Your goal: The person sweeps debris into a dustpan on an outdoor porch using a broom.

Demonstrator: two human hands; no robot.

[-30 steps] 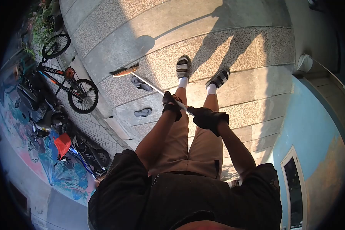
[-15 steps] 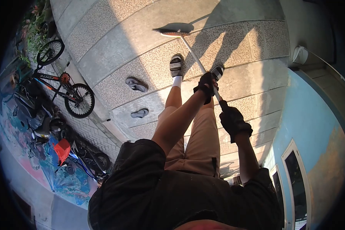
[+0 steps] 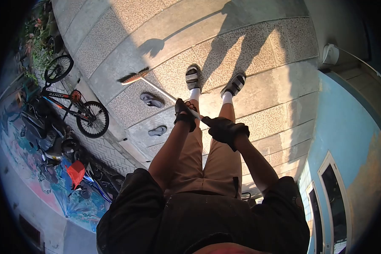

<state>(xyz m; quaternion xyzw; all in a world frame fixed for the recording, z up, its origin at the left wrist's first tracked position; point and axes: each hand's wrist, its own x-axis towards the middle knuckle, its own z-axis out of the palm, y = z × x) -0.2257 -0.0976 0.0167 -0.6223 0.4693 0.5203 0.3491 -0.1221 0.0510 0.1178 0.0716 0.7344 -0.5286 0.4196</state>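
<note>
A broom (image 3: 134, 77) with dark bristles and a pale handle slants across in front of me, its head out to the left. My left hand (image 3: 185, 114), in a black fingerless glove, is wrapped round the lower part of the handle. Higher up, at the handle's top end, my right hand (image 3: 225, 130) grips it in the same kind of glove. The broom head's shadow (image 3: 153, 45) falls on the pavement well apart from the head. Close below the head in view lies a grey slipper (image 3: 152, 100), and a second slipper (image 3: 158, 131) lies nearer me.
My feet in strapped sandals (image 3: 233, 84) stand on the patterned pavement (image 3: 173, 72). A black and orange bicycle (image 3: 65, 96) leans at the left, with motorbikes (image 3: 95, 175) closer by. At the right runs a blue wall (image 3: 332, 122) with windows.
The broom head has swung left from in front of my feet to near the slippers, and its shadow has separated from it. Both hands have moved left with the handle.
</note>
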